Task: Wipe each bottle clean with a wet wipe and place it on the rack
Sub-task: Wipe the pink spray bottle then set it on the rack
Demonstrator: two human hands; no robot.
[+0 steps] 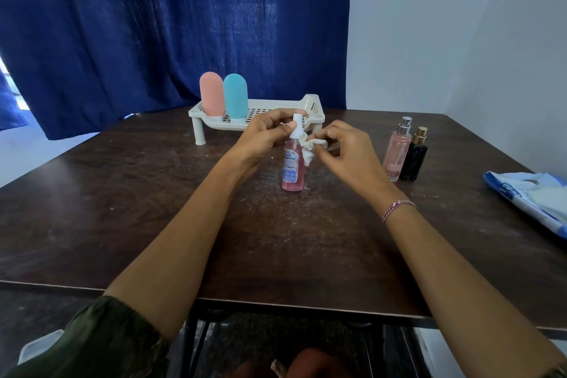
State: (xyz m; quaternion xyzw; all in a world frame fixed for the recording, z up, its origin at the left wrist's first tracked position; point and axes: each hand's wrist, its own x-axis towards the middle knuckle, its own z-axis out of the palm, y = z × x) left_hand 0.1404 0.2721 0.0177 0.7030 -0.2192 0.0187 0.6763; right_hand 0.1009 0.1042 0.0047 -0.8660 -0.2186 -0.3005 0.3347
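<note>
Bottle [293, 173], dark wooden table [122, 209], blue curtain [153, 24]

Head-worn view, down onto table [122, 209]

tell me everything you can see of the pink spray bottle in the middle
The pink spray bottle is small and looks like clear plastic. It holds pink liquid and has a white spray top and a blue, white and red printed label. It is upright near the middle of the dark table; whether its base touches the tabletop is unclear. The left hand grips its neck and top. A crumpled white wet wipe, pinched by the right hand, touches its shoulder.
</note>
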